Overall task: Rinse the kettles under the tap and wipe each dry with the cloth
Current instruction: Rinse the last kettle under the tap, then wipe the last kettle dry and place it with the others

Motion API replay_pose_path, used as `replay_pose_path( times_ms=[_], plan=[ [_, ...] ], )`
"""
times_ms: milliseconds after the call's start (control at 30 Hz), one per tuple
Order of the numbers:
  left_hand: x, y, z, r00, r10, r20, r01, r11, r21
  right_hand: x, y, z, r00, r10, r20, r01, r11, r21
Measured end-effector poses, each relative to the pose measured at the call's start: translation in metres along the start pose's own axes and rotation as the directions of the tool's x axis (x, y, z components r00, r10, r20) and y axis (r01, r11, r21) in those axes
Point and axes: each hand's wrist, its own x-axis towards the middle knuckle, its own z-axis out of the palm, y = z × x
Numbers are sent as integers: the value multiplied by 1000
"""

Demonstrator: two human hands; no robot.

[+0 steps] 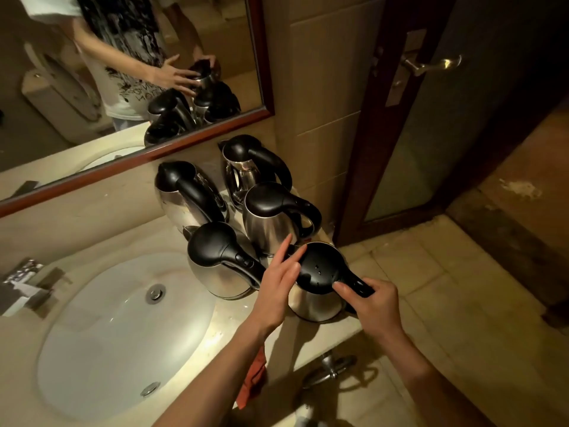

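The right hand [374, 298] has its fingers [345, 288] curled round the black handle of the nearest kettle [317, 303], the thumb lying along the handle's top. The left hand [278, 280] is spread, its fingers straight; the fingertips rest on the edge of that kettle's black domed lid, holding nothing.

This kettle stands at the front right corner of the tabletop [221, 328], a pale, glossy stone slab. Four more kettles stand behind and beside it, all of rounded brushed steel with black plastic lids and looped handles: one just left of it [221, 266], touching the left wrist, one behind it [271, 217], one by the mirror at the left [184, 192], and one in the far corner [249, 164]. All lids are down, so what is inside cannot be told.

A white oval basin [101, 349] is sunk into the tabletop on the left, with a metal drain [155, 292] in its bowl. An orange-red cloth [254, 377] hangs below the tabletop's front edge, partly hidden by the left forearm. The wood-framed mirror [154, 87] shows the kettles and hands reflected.
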Motion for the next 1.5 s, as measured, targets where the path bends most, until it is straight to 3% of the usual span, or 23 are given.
replay_pose_path(
  times_ms=[233,367,433,500,567,600,667,733,800,867,1100,1233,1333,1500],
  plan=[
    [-6,-3,1,999,-5,-32,8,997,83,-4,-7,-9,996,-30,88,33,999,-31],
    [-35,3,-8,991,53,-123,-36,989,142,-19,-16,-19,996,-86,26,89,976,-200],
    [-60,7,-21,985,53,-161,-31,990,139,-28,-26,-20,971,-238,-9,226,934,-277],
    [-86,0,-36,980,60,-192,-27,985,169,-40,-37,-12,887,-462,25,446,839,-312],
    [-109,-17,-51,969,-7,-245,48,985,164,-57,-45,4,784,-616,79,613,746,-259],
    [-120,-28,-58,957,-75,-279,119,982,144,-66,-44,15,766,-635,100,640,740,-206],
    [-137,-43,-68,915,-218,-340,272,955,118,-88,-40,41,854,-494,161,511,856,-85],
    [-147,-52,-75,876,-323,-357,382,918,106,-104,-31,67,949,-118,292,141,988,-58],
    [-154,-58,-78,856,-377,-355,441,890,119,-110,-13,91,918,174,355,-133,982,-136],
    [-159,-63,-78,833,-420,-359,489,863,127,-110,2,108,895,291,337,-212,944,-252],
    [-161,-96,-73,681,-666,-304,707,706,40,-120,12,148,854,457,248,-297,820,-489],
    [-156,-97,-65,672,-686,-279,727,683,74,-130,15,157,862,476,173,-335,792,-511],
    [-160,-98,-62,711,-673,-202,690,724,14,-138,24,157,859,488,156,-393,823,-410],
    [-171,-82,-77,773,-586,-243,556,810,-186,-136,14,140,832,512,214,-512,857,-59]
  ],
)
